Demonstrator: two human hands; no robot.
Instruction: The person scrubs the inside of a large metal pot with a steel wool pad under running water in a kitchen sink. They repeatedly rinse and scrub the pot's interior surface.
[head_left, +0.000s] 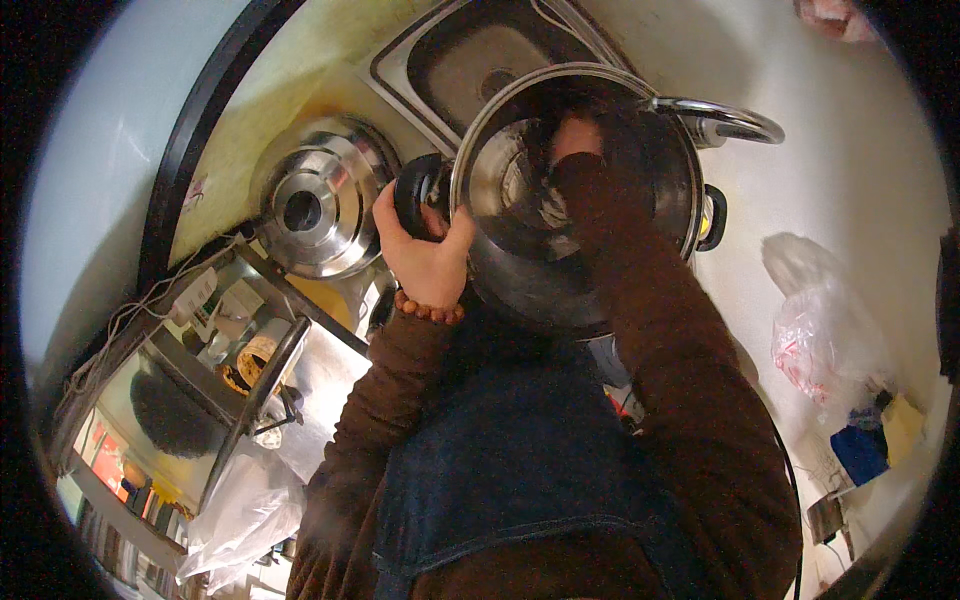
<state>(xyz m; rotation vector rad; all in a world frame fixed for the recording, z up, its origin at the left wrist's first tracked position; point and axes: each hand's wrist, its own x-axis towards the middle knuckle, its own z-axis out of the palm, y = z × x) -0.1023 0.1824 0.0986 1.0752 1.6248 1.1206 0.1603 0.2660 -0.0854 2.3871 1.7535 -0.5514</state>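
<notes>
A large stainless steel pot (529, 289) is tilted in front of my body, and I look into its open mouth. My left hand (429, 262), with a bead bracelet (431, 309) at the wrist, grips one black side handle (415, 191). The opposite black handle (716, 217) sticks out on the right. Deep inside the pot is my right hand (579, 139), near the shiny inner bottom. Its fingers are in dark shadow, so whether it holds anything is hidden.
A steel sink (480, 56) lies beyond the pot, and a chrome faucet (739, 120) arches at the pot's right rim. To the left rests a domed metal lid (330, 187). Plastic bags (817, 352) hang on the right wall. A cluttered shelf (225, 315) stands lower left.
</notes>
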